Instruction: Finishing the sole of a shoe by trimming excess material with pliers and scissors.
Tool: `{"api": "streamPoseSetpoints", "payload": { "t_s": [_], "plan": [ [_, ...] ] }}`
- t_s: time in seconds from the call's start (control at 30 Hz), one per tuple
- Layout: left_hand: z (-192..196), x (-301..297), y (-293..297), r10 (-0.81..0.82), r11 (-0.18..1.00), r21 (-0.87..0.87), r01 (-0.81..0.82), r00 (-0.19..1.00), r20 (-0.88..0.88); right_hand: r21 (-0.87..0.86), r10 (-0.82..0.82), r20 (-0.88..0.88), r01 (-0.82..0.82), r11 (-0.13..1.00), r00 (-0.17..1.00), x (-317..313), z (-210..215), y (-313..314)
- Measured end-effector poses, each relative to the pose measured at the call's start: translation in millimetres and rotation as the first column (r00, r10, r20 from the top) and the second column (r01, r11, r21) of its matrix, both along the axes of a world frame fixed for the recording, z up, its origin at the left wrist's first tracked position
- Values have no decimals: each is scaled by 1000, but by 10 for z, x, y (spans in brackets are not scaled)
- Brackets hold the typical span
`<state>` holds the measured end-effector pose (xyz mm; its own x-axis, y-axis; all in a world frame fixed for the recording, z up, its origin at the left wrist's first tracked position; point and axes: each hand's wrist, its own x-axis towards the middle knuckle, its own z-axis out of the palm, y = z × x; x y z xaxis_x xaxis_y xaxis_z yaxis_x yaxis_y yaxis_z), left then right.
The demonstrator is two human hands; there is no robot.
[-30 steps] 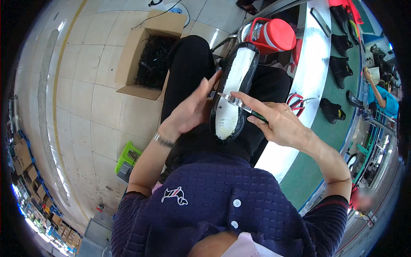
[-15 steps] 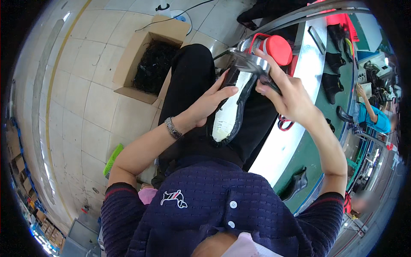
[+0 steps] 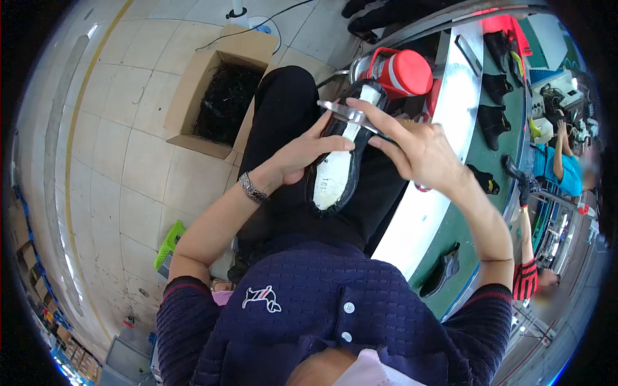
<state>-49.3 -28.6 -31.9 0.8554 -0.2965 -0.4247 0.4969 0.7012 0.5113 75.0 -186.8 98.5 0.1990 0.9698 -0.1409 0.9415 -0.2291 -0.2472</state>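
A black shoe upper with a white bottom board lies sole up over my lap, its rounded end toward my body. My left hand grips its left side, with the thumb laid across the white board. In my right hand is a hammer with a shiny metal head, held over the far half of the shoe. My right fingers are bent around it and hide most of its handle. I cannot tell whether the head touches the shoe.
An open cardboard box of black scraps stands on the floor at left. A red-lidded container sits beyond the shoe. To the right, a white ledge borders a green bench bearing several black shoes. Other people work at far right.
The hammer has swung nearer the shoe, its head now stretching left across the far half. My right hand has shifted slightly left and down. My left hand still grips the shoe.
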Motion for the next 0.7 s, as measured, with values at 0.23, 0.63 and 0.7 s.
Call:
{"api": "streamPoseSetpoints", "payload": {
  "t_s": [0.23, 0.63, 0.7],
  "plan": [
    [38, -42, 34, -36, 999, 31, 34, 997, 69, -181, -119, -57, 107, 978, 991, -161, 86, 18],
    [-252, -486, -305, 249, 860, -482, -167, 962, 111, -300, 8, 8, -5, 954, 1000, -472, 169, -307],
    [-248, -502, -371, 249, 854, -489, -176, 965, 88, -167, 155, 315, -106, 980, 936, -561, 86, -320]
  ]
}}
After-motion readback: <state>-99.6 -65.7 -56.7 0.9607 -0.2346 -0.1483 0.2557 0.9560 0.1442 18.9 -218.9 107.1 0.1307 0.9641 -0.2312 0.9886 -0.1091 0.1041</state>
